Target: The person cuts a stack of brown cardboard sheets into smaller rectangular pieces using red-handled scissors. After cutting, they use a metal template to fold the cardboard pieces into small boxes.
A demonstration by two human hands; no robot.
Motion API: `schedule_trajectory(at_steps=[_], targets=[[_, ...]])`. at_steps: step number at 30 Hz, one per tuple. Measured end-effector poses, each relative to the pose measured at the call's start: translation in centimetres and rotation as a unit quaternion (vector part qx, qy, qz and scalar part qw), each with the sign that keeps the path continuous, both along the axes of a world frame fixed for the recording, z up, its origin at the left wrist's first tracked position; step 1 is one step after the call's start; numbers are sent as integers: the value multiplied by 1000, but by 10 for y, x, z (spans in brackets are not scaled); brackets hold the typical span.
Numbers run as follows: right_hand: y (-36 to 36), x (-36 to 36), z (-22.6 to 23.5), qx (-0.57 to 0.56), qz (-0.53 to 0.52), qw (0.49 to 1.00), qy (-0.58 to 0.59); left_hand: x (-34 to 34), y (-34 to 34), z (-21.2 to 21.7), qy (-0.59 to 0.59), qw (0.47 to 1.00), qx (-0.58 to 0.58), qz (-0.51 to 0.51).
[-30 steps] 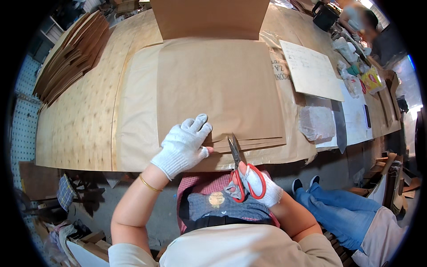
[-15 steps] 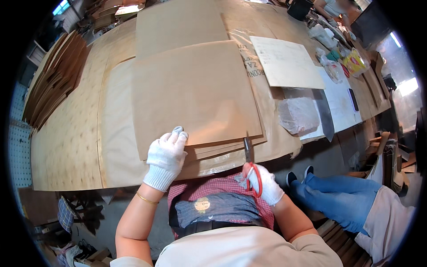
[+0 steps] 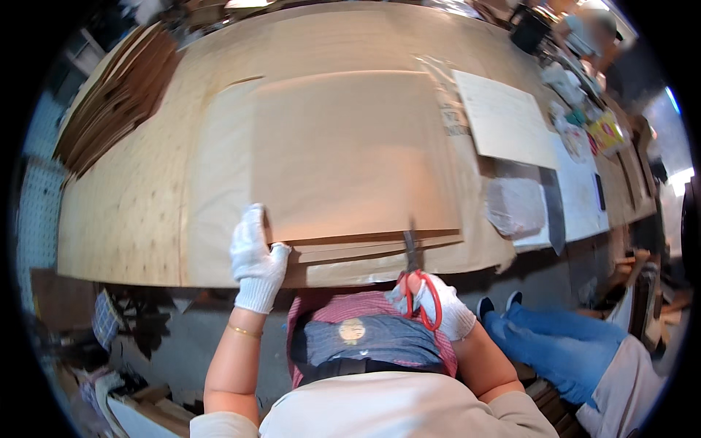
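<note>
A large brown paper sheet (image 3: 350, 153) lies over other sheets on the work table, their near edges staggered. My left hand (image 3: 259, 252), in a white knitted glove, is at the stack's near left corner. Its fingers stretch forward along the left edge, with the thumb apart at the near edge; whether it pinches any paper is hard to see. Red-handled scissors (image 3: 420, 288) are in my gloved right hand (image 3: 445, 310), just off the table's front edge. Their dark blades point away from me, over the near edges of the sheets on the right.
A stack of brown sheets (image 3: 117, 95) stands far left. To the right lie a white board (image 3: 504, 120), a clear plastic bag (image 3: 515, 206), a grey blade-like strip (image 3: 553, 212) and a yellow packet (image 3: 606, 131). A person in jeans (image 3: 555, 339) is close on my right; another person (image 3: 588, 36) works far right.
My left hand has moved from the top of the paper's near edge to its left corner, fingers straightening. The scissors stay in my right hand. The whole view has shifted.
</note>
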State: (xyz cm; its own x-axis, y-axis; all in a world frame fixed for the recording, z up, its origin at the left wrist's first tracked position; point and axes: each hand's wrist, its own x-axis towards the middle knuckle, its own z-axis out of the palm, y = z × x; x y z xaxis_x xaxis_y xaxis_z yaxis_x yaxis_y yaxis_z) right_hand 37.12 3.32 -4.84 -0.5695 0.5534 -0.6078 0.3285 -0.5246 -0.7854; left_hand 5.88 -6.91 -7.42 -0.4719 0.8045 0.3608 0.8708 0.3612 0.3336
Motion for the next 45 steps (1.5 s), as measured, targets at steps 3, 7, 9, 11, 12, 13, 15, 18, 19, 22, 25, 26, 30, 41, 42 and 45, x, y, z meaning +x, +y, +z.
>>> schedule_trajectory(at_steps=[3,7,9,11,12,13,15,18,19,22,25,26,30,41,42,45], targets=[[-18,-43,-12,-87,123,987,52,-7,-4,7,27,995,-8,-91],[-42,-122,-16,-228,139,960,83,-10,-3,8,6,995,12,-101],[-53,-147,-1,-197,139,970,2,-14,-5,7,-17,995,9,-99],[-57,-156,6,-215,102,971,-31,-14,-6,7,-59,993,3,-98],[-60,-160,8,-225,77,970,-49,-12,-4,12,-61,994,-4,-88],[-60,-162,11,-234,50,969,-67,-7,-2,18,-12,996,0,-84],[-56,-152,24,-247,66,965,-61,-1,2,37,88,993,8,-77],[-42,-135,68,-118,193,968,-109,-7,17,66,-112,977,120,-134],[-48,-106,40,-94,157,983,-4,-10,29,79,-201,951,178,-155],[-32,-58,35,77,185,969,145,-36,86,134,-330,905,234,-133],[-28,-30,26,-61,119,978,160,-100,159,186,-141,907,360,-166],[-25,-22,18,-119,105,976,150,-110,180,210,-226,853,443,-162],[-20,1,-2,-231,36,948,218,-91,174,231,-105,934,341,24],[-15,-6,17,-53,32,995,80,58,56,60,44,948,-184,-257],[-14,-6,15,-51,33,996,66,64,56,57,49,949,-185,-250],[-9,-6,2,-46,33,998,18,68,58,40,75,956,-166,-230]])
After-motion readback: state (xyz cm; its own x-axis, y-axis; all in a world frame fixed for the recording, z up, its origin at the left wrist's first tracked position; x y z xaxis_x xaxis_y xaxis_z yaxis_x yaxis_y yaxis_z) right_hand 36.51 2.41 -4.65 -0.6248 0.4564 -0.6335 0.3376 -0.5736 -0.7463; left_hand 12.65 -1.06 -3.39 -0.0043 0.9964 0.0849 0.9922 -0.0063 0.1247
